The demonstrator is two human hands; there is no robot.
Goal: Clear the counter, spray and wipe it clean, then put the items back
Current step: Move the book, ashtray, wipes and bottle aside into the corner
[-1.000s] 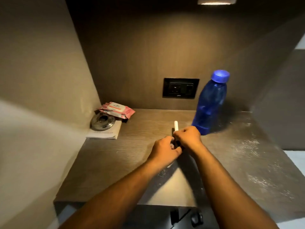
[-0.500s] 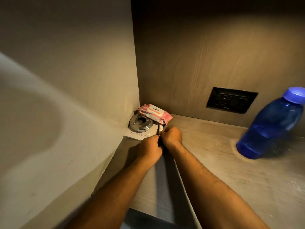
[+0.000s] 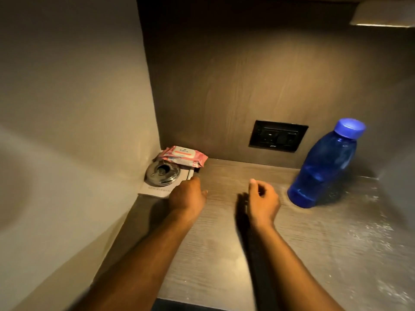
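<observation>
Both hands hold nothing: the left hand (image 3: 187, 197) hovers, fingers relaxed, just beside the slim white pen (image 3: 190, 173), which lies on the grey booklet (image 3: 157, 190) in the corner of the wooden counter (image 3: 224, 254). The right hand (image 3: 262, 199), loosely curled, is near the upright blue plastic bottle (image 3: 323, 167).
</observation>
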